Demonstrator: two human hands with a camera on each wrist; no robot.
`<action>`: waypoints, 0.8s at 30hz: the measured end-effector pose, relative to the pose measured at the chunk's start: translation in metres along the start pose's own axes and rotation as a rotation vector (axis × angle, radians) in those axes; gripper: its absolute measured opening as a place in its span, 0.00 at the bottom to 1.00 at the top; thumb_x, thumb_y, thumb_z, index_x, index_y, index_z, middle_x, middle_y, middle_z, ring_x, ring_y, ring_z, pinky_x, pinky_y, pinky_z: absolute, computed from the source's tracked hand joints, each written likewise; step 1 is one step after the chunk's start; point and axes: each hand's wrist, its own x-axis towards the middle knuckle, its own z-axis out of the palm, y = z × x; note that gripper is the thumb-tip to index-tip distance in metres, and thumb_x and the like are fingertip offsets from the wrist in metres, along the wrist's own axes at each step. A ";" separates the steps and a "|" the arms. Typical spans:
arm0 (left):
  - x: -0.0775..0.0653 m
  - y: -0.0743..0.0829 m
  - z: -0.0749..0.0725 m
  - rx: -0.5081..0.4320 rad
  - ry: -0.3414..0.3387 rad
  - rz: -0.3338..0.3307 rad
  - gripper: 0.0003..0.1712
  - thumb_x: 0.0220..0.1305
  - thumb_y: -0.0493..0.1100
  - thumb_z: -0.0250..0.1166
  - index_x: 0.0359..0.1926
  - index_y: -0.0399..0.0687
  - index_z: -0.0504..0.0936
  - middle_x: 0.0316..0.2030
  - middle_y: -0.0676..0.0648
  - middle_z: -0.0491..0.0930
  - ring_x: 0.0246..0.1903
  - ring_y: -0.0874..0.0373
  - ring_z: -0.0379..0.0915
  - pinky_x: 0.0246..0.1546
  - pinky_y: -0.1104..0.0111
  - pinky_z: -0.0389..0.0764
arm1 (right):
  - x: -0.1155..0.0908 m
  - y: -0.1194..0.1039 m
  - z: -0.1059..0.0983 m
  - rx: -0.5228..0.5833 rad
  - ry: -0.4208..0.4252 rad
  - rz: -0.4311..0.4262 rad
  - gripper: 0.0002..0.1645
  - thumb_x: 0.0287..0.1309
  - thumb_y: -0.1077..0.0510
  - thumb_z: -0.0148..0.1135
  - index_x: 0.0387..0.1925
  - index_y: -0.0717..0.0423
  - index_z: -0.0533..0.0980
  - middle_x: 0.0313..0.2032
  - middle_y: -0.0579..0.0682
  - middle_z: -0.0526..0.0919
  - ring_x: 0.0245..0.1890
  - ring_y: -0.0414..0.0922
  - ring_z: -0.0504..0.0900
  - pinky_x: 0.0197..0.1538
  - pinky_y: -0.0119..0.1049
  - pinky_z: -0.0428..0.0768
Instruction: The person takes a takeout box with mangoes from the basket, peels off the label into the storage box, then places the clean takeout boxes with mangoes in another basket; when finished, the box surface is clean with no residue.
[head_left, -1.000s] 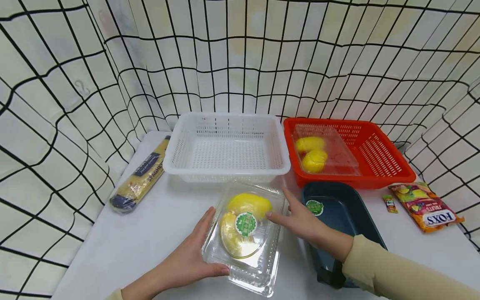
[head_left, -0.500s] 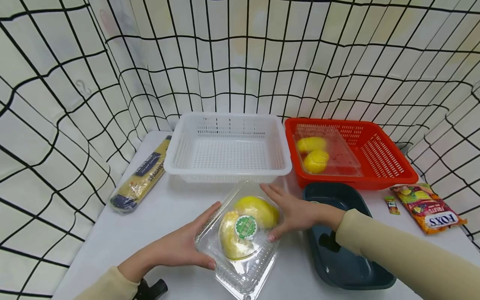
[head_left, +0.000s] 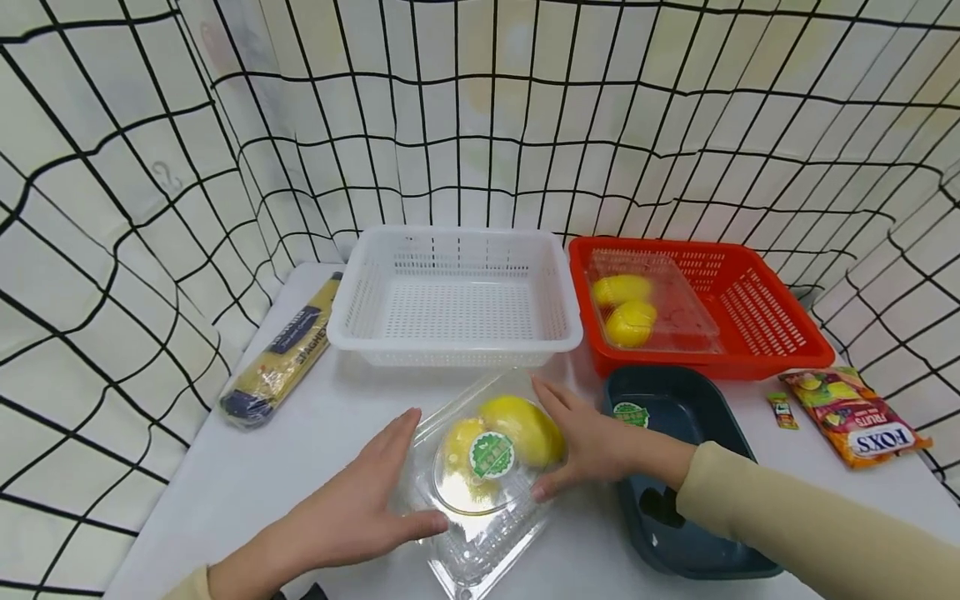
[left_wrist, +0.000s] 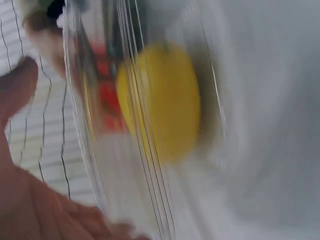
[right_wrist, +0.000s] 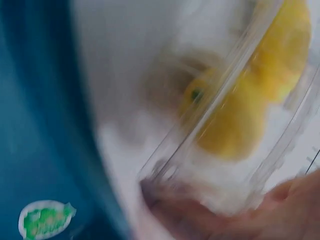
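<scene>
Between hands [head_left: 360,500] [head_left: 592,437], clear box [head_left: 491,502], apparently lemons [head_left: 527,429] inside

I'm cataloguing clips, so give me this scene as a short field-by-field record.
Center: clear container with two yellow fruits, green-and-white label
Left hand: at container's left side, contact unclear
Right hand: touching its right side
Behind: white basket, left; red basket, right, bearing another clear container with yellow fruits
Right: dark teal tray
Far left: spaghetti packet
Far right: FOX'S packet, smaller packet beside it
Wrist views: blurred
</scene>
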 end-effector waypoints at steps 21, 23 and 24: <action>0.025 -0.008 -0.007 0.184 -0.077 0.114 0.83 0.45 0.79 0.72 0.78 0.25 0.42 0.79 0.26 0.35 0.79 0.29 0.29 0.75 0.37 0.53 | -0.006 -0.003 0.002 -0.291 0.083 -0.124 0.84 0.37 0.28 0.79 0.81 0.62 0.41 0.82 0.60 0.37 0.82 0.64 0.37 0.78 0.66 0.50; 0.031 -0.012 -0.012 0.170 -0.117 0.124 0.82 0.46 0.77 0.73 0.79 0.27 0.41 0.80 0.27 0.33 0.80 0.30 0.27 0.76 0.37 0.51 | -0.002 -0.001 -0.003 -0.316 0.064 -0.162 0.84 0.38 0.28 0.78 0.81 0.62 0.41 0.82 0.60 0.37 0.82 0.65 0.36 0.78 0.66 0.48; 0.033 -0.014 -0.014 0.170 -0.131 0.133 0.82 0.46 0.77 0.73 0.79 0.27 0.41 0.80 0.28 0.33 0.80 0.30 0.27 0.76 0.37 0.50 | -0.001 0.000 -0.006 -0.327 0.053 -0.176 0.83 0.38 0.27 0.78 0.81 0.62 0.42 0.82 0.60 0.38 0.82 0.65 0.36 0.79 0.66 0.47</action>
